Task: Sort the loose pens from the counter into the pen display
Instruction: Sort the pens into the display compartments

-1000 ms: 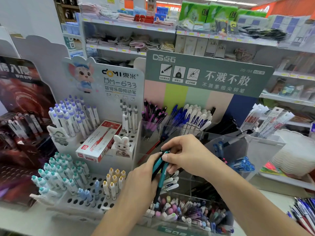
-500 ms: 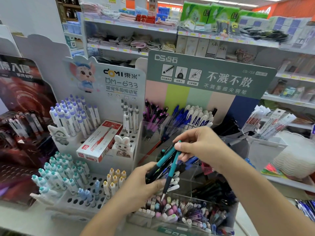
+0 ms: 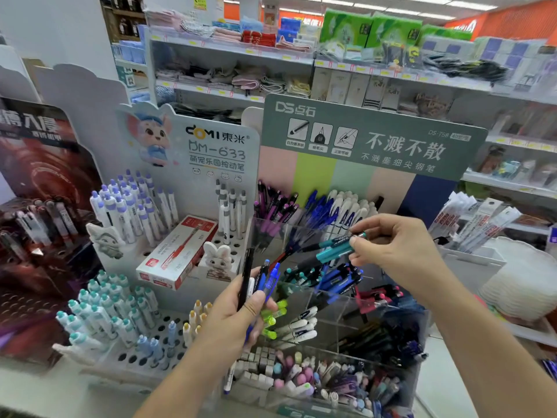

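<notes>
My left hand point(image 3: 238, 315) grips a small bunch of pens point(image 3: 259, 285), black and blue, held upright in front of the clear tiered pen display point(image 3: 328, 315). My right hand point(image 3: 388, 248) pinches two teal pens point(image 3: 334, 250) by their upper ends; they lie slanted, tips pointing down left, over the display's middle tier. That tier holds several teal and blue pens point(image 3: 328, 276). Purple, blue and white pens stand in the back row point(image 3: 316, 209).
A white peg-hole display point(image 3: 135, 354) with lilac, teal and yellow pens stands at left, a red pen box point(image 3: 177, 251) lying on it. A dark display point(image 3: 36, 236) is far left. White trays with packaged refills point(image 3: 479, 224) sit right. Shop shelves rise behind.
My right hand has pulled two teal pens out of the bunch and carried them up and right. The left hand has stayed low with the other pens.
</notes>
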